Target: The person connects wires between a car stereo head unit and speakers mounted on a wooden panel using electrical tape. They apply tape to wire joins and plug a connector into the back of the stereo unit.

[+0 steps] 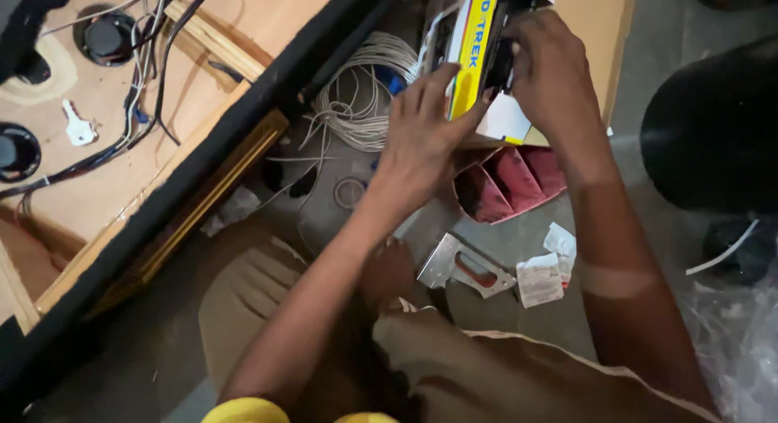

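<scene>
While both hands' fingers grip the yellow box [472, 46], top cropped, contents hidden.

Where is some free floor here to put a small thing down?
Bare floor shows right of the paper scraps, before the black round object. It is crowded around the wire coil, red divided tray and staple gun, where both hands hold the yellow box.

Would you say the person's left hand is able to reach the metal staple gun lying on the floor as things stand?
Probably yes. The staple gun lies uncovered on the floor just below the left hand, with nothing on top of it. However, that hand and the right hand are both holding the yellow box, so it would need to let go.
</scene>
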